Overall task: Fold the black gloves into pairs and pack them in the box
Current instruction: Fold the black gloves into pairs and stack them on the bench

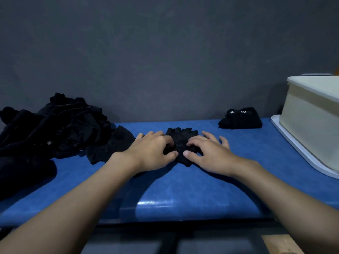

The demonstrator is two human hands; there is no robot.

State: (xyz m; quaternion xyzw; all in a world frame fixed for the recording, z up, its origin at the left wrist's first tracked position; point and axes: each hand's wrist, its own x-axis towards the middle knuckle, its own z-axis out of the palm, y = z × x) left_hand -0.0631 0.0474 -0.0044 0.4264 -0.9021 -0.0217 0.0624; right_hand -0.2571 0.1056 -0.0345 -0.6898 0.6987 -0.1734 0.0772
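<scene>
Glove [181,137], black fingerless fabric, on glossy blue table [183,187], left grip [152,153] and right grip [208,154] pinching it

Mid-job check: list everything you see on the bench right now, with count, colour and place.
glove pile: one heap, black, left end of the table, against the wall
loose glove: one, black, flat at the pile's right edge
centre glove: one, or a stacked pair (cannot tell), black, middle of the table under both hands
folded gloves: one bundle, black with a white 5.11 mark, far right by the wall, apart from the box
box: one, cream, right edge, standing on the tray
tray: one, white, under the box
table: one, blue
wall: grey, behind
left hand: pinches the centre glove's left side
right hand: pinches its right side
</scene>
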